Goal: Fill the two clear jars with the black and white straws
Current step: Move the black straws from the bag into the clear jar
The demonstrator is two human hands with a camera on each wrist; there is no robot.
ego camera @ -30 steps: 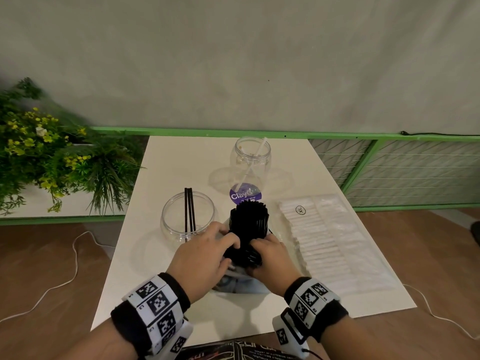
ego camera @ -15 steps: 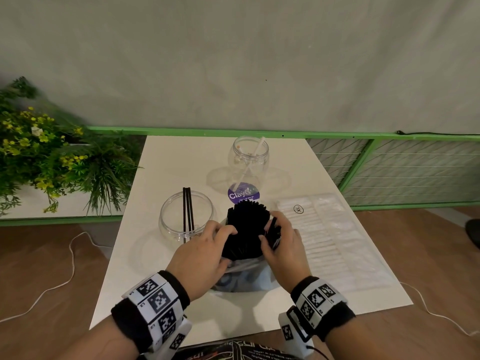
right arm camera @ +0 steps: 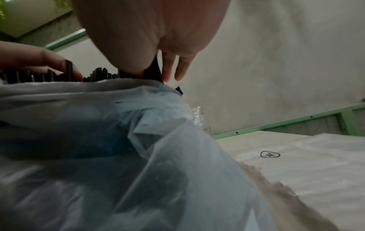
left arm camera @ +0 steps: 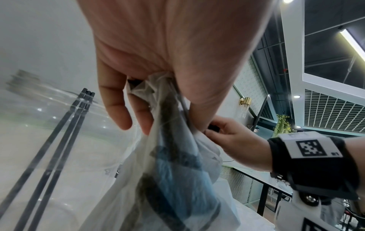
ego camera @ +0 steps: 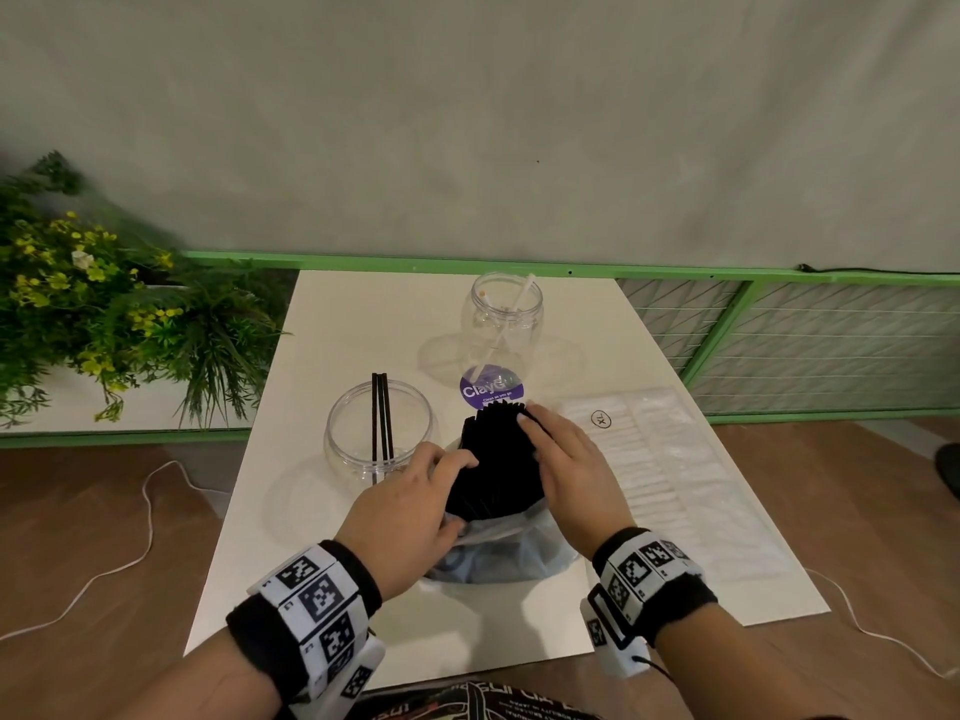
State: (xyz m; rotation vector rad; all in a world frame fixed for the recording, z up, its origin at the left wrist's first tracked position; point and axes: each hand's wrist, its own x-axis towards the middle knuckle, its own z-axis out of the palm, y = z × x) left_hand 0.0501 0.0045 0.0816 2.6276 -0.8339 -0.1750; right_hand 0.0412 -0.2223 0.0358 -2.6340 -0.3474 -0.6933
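Bundle of black straws (ego camera: 496, 462): centre of the head view, standing up out of a thin plastic bag (ego camera: 511, 556) that is crumpled round its lower end on the bench (ego camera: 363, 314).
Left hand (ego camera: 410, 506): lower centre of the head view, fingers curled round the left side of the bundle; the left wrist view shows the fingers bunching the bag's plastic against the straws.
Right hand (ego camera: 563, 470): just right of the bundle, fingers laid along its right side with the tips near the straw tops. The right wrist view shows the thumb (right arm camera: 126, 51) pressed against the straws, two fingers hanging straight beside them. Whether it pinches any single straw, I cannot tell.
Near jar (ego camera: 379, 433): wide and clear, left of the bundle and close to the left hand. A few black straws (ego camera: 380, 423) stand in it, upright, their tops above the rim.
Far jar (ego camera: 506, 324): taller, clear, toward the back edge of the bench, behind the bundle. One white straw (ego camera: 506, 330) leans in it, its top resting against the right of the rim.
Purple round label (ego camera: 491, 392): flat on the bench between the far jar and the bundle, partly hidden by the straw tops.
White straws (ego camera: 660, 470): a flat clear pack lying on the right side of the bench, just beside the right hand.
Plants (ego camera: 104, 324): green with yellow flowers, left edge of the head view, off the bench.
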